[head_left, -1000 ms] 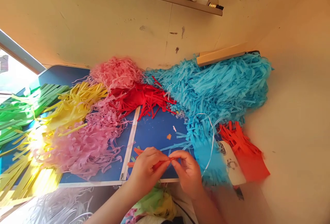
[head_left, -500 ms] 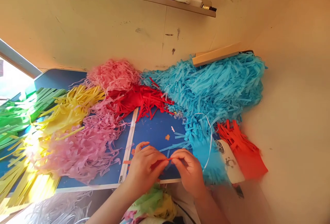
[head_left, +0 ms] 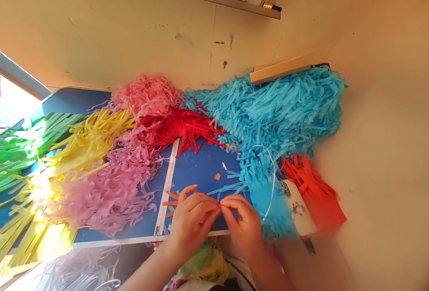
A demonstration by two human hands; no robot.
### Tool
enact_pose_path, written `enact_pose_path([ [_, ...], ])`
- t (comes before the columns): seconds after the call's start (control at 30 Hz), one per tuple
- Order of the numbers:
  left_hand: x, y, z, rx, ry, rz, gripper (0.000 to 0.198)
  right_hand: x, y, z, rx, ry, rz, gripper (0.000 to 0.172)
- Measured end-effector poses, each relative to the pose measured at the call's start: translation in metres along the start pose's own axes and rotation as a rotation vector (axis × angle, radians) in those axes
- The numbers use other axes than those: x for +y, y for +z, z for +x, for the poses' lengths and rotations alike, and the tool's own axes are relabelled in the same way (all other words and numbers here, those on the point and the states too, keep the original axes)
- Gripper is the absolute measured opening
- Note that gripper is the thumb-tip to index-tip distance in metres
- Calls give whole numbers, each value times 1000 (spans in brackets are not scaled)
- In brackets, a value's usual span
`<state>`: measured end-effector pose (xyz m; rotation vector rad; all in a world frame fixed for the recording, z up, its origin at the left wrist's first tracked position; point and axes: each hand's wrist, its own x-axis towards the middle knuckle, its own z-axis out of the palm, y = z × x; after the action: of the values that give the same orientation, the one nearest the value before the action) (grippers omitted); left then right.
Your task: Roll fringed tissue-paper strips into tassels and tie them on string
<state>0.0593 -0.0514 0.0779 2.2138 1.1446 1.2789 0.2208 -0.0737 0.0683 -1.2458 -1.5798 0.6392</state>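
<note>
Where left hand (head_left: 192, 220), right hand (head_left: 243, 223) pinch, red strip (head_left: 219, 203) mostly hidden.

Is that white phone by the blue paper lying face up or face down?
Face down: the phone shows its camera lenses and a printed back, with one edge against the blue fringe.

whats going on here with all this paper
A person's left hand and right hand pinch a thin red strip between them, just above the near edge of a blue table. Heaps of cut paper fringe lie around: a blue heap, red heap, pink heap, yellow heap and green heap. A phone lies by the right hand, beside an orange fringe.
</note>
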Motion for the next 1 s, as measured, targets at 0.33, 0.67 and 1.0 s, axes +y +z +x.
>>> enact_pose_path([
  [0.33,-5,2,-5,56,66,-11,19,-6,-2,0,-16,-62,-66,12],
  [0.67,-7,-2,-2,50,54,-58,17,-3,-1,1,-37,-72,-106,12],
  [1.0,-10,-2,-2,40,6,-48,17,-4,-1,3,-46,-97,-146,12],
])
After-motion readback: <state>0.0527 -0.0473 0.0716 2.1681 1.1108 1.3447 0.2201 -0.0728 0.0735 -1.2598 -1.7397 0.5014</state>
